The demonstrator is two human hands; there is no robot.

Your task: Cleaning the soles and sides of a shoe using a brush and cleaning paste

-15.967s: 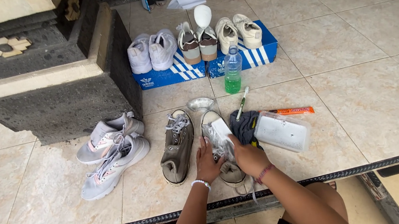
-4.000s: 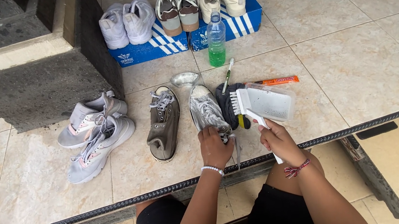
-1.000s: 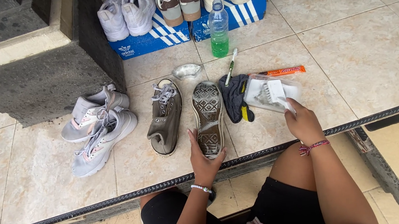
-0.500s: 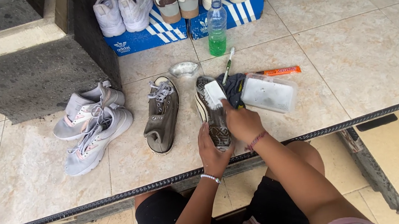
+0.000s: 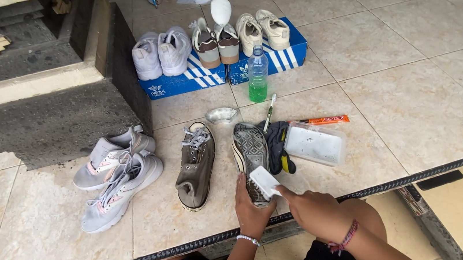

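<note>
Right hand (image 5: 310, 213) clamped on a white scrub brush (image 5: 264, 181), fingers wrapped on its near end, bristles down on the heel end of the upturned sneaker (image 5: 251, 157). Left hand (image 5: 251, 212) grips that sneaker at the heel from below, thumb side up against the sole. Sneaker lies sole-up on the tiled floor (image 5: 414, 103), toe pointing away from the person, heel toward them; patterned tread showing. Both hands touch at the heel end, brush between them and the sole.

Just left of it: the matching grey-brown sneaker (image 5: 196, 164), upright, laces up, not touched. Just right: dark cloth (image 5: 274, 139) with a yellow-handled tool on it, touching a clear plastic tub (image 5: 315, 143). Orange tube (image 5: 324, 120) lies behind the tub. Green-handled toothbrush (image 5: 269, 112) lies tilted beyond the cloth. Small metal bowl (image 5: 221, 115) just past the two sneakers' toes.

Farther back: plastic bottle (image 5: 257, 75) with green liquid, upright, in front of two blue shoeboxes (image 5: 191, 81) carrying three pairs of shoes. Far left: pair of light grey trainers (image 5: 114, 173), well apart from the hands, beside a dark stone step (image 5: 50, 121).
</note>
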